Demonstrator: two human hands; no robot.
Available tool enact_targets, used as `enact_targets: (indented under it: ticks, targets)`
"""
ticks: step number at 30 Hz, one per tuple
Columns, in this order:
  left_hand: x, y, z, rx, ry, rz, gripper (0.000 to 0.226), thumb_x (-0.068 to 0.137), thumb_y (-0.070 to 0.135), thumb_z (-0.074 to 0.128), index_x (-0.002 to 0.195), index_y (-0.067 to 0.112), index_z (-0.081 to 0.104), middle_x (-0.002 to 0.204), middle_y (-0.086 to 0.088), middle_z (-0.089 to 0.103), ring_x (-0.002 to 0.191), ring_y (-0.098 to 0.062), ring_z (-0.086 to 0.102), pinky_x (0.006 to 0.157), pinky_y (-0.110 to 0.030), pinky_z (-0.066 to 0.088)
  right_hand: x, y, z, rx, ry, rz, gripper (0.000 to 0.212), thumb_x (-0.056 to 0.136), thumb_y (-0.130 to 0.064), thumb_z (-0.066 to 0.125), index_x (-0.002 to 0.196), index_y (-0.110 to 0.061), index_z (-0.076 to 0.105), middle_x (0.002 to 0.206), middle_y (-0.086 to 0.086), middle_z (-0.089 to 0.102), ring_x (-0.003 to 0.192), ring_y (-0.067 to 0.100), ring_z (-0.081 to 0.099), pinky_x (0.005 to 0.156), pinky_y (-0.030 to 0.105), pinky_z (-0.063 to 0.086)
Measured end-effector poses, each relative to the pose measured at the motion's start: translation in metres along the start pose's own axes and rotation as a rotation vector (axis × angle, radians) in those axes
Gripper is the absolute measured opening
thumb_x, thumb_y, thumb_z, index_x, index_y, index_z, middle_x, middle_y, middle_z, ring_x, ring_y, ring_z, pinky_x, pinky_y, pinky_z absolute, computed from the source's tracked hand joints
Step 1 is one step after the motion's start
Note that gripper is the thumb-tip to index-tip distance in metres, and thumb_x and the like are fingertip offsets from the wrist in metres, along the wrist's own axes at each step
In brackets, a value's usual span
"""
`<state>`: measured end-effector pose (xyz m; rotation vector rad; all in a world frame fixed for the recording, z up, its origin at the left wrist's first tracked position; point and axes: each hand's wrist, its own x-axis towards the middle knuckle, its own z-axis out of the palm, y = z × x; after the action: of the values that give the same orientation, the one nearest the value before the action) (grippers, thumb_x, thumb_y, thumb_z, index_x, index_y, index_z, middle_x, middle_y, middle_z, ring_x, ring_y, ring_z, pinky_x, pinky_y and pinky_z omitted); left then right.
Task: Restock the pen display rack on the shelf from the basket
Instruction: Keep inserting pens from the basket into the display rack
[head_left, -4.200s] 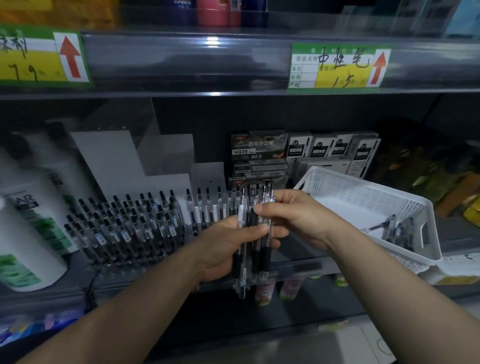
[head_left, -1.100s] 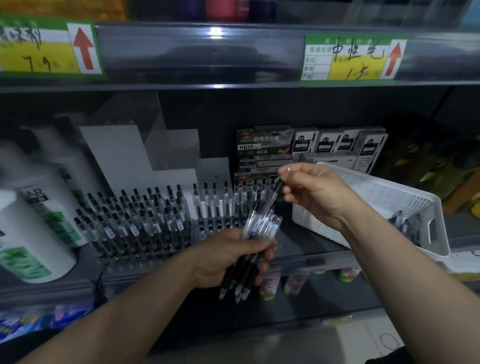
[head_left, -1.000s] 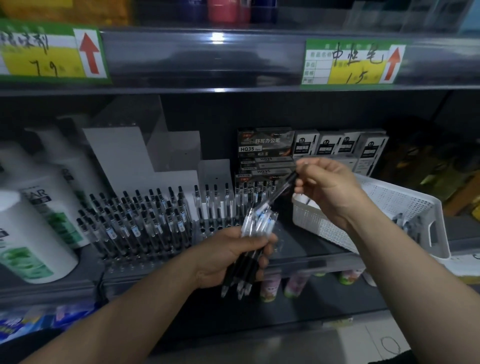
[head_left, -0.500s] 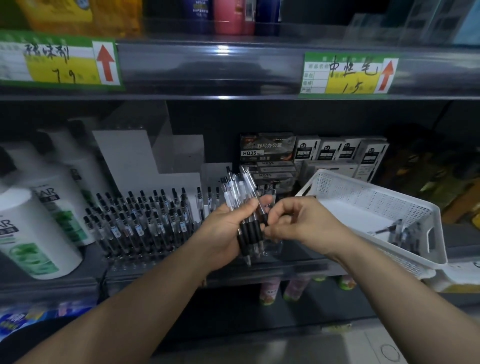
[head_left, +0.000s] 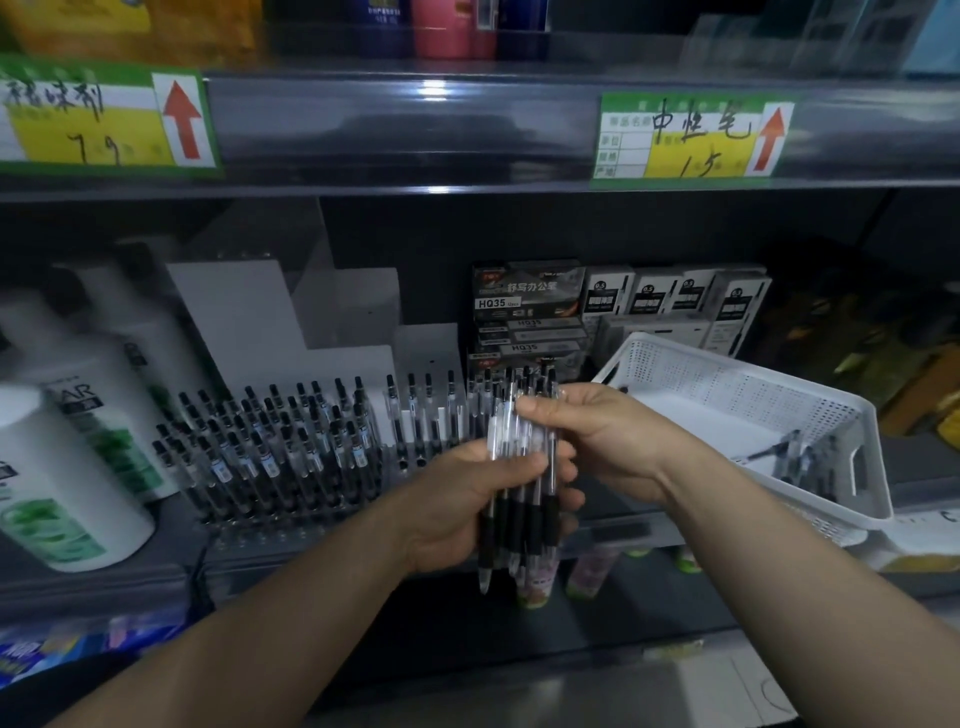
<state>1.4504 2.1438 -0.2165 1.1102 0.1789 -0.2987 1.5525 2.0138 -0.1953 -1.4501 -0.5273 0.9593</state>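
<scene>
My left hand (head_left: 467, 506) grips a bundle of clear pens with black grips (head_left: 519, 525), held upright in front of the shelf edge. My right hand (head_left: 597, 431) pinches the upper barrels of that bundle with thumb and fingertips. The pen display rack (head_left: 270, 457) stands on the shelf to the left, its left part packed with black-capped pens and its right rows only thinly filled. The white perforated basket (head_left: 727, 384) sits on the shelf at the right, with a few pens (head_left: 810, 462) lying in its near right corner.
Large white bottles (head_left: 62, 467) stand left of the rack. Stacked pen boxes (head_left: 530, 306) fill the shelf behind the rack and basket. The upper shelf edge carries price labels (head_left: 691, 137). Small bottles (head_left: 587, 571) stand on the lower shelf beneath my hands.
A second ago my right hand held one pen up by its top near the boxes. It has come down to the bundle, and my left hand turned the bundle upright.
</scene>
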Motion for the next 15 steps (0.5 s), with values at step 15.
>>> enact_targets:
  ticks: [15]
  targets:
    - [-0.0018,-0.0008,-0.0060,-0.040,0.023,0.013,0.041,0.081,0.014,0.065,0.120,0.003,0.060,0.110,-0.015,0.072,0.105,-0.023,0.069,0.085,-0.033,0.057,0.0054,0.0064,-0.0037,0.113,-0.138,-0.024,0.016,0.090,-0.018,0.058,0.088,-0.003,0.064,0.060,0.006,0.050,0.044,0.009,0.027,0.043,0.022,0.023]
